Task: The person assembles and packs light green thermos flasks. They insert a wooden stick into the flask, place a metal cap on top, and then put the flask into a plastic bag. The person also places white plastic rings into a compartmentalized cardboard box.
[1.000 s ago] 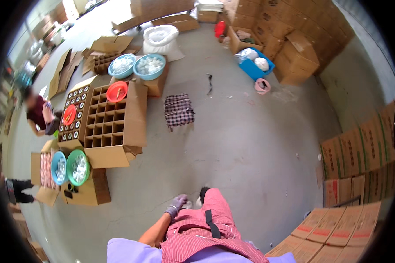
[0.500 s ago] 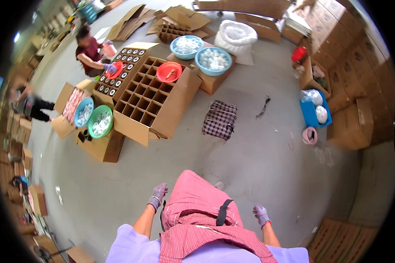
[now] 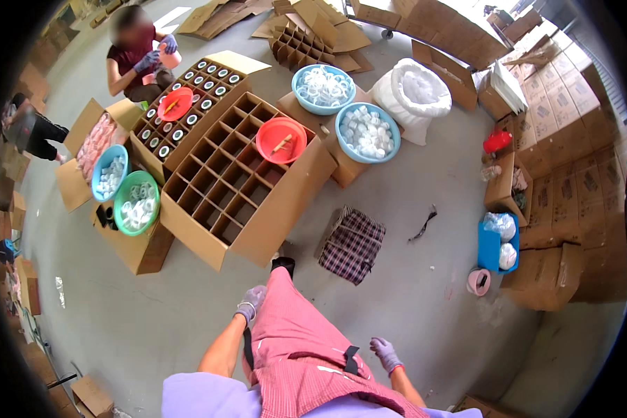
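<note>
The left hand point(image 3: 251, 302), in a purple glove, hangs beside the pink-checked apron point(image 3: 306, 341) at the person's left thigh, fingers curled loosely and grasping nothing; the right hand point(image 3: 385, 354), gloved the same, hangs at the right side with fingers spread slack and also bare of anything. Nearest ahead of the left hand stands the large cardboard box with a divider grid point(image 3: 240, 184), its long axis running from the lower left up toward the upper right of the floor, its near corner pointing at the person's dark shoe point(image 3: 283, 265). A red basin point(image 3: 281, 140) rests on the grid's far end. Just right of the box a checked cushion point(image 3: 353, 244) lies on the concrete floor point(image 3: 411, 292), and beyond the box two blue basins of white caps point(image 3: 367, 132) sit on low cartons. At the box's left edge a green basin point(image 3: 136, 203) tops a smaller carton. Against half a second ago the box, basins and cushion lie nearer the person and further to the right, and both hands hang as before. A seated co-worker point(image 3: 136, 59) at the far left is blurred, and the person's lower body is cut off by the lower edge
</note>
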The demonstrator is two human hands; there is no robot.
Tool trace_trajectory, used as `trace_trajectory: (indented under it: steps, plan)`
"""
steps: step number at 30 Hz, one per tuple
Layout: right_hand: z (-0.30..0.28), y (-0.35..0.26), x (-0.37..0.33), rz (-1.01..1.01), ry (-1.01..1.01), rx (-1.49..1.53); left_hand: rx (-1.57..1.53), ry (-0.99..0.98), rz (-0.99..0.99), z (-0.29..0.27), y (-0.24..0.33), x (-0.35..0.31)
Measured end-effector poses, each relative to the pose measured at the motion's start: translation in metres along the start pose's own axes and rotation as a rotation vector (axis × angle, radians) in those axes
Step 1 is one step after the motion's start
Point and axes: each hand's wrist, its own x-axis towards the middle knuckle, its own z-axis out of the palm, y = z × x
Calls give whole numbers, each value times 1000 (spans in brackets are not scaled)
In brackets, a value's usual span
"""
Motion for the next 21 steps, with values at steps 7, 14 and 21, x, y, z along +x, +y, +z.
trace_trajectory:
  steps: [7, 14, 21]
  plan:
    - [126, -250, 107, -257, -145, -21, -88, 135, 73, -50, 111, 146]
    - [255, -459, 390, -407, -180, -7, 205, 33, -111, -45, 95, 296]
    - [306, -579, 501, -149, 63, 99, 278, 226, -142, 0, 67, 313]
